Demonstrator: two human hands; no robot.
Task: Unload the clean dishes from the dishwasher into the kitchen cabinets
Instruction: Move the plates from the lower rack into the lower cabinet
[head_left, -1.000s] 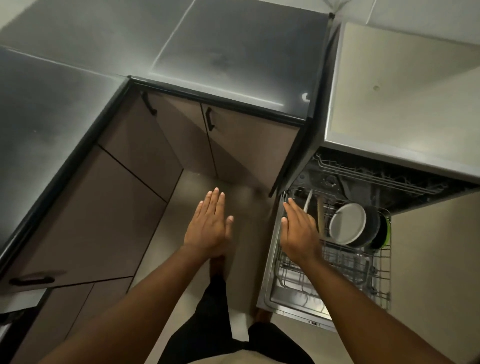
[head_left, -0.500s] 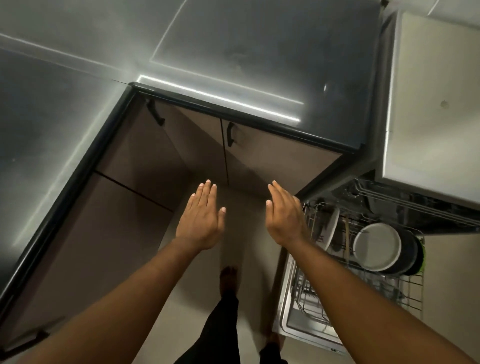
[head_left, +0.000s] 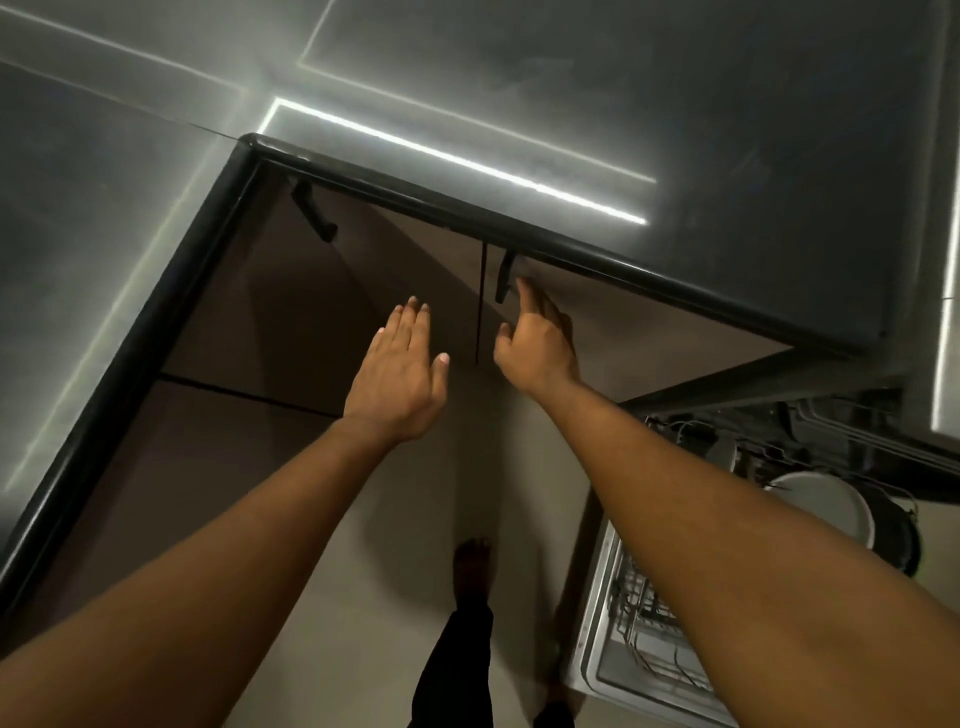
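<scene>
Seen from the head camera: stands in the corner of the dark countertop (head_left: 675, 130) and reaches toward the black cabinet handle (head_left: 504, 276) on the right cabinet door (head_left: 649, 338). Stretches the right hand (head_left: 537, 345) just below this handle, index finger straight and pointing at it, other fingers loosely bent, holding nothing; cannot tell if the fingertip already touches the handle. Keeps the left hand (head_left: 400, 374) to the left of the handle and a little lower, in front of the neighbouring door (head_left: 415, 270), flat with fingers straight and together, also holding nothing. Leaves the second handle (head_left: 314, 213), further left and higher, untouched. Compared with one second ago, has taken the right hand away from the dishwasher rack (head_left: 639, 623) and has brought both hands up to the cabinet doors, with the view turned away from the dishwasher. Probably means opening the cabinet first, to prepare a place before lifting any dish. Still shows the clean dishes far below and to the right of the handle: a white plate (head_left: 826, 506) standing on edge in the rack, with a dark dish (head_left: 893, 540) just behind it. Shows both cabinet doors closed, so nothing unloaded yet by this look. Needs next a firm hook of the fingers behind the handle and a pull, with the bare foot (head_left: 472, 566) kept clear of the swinging door.
</scene>
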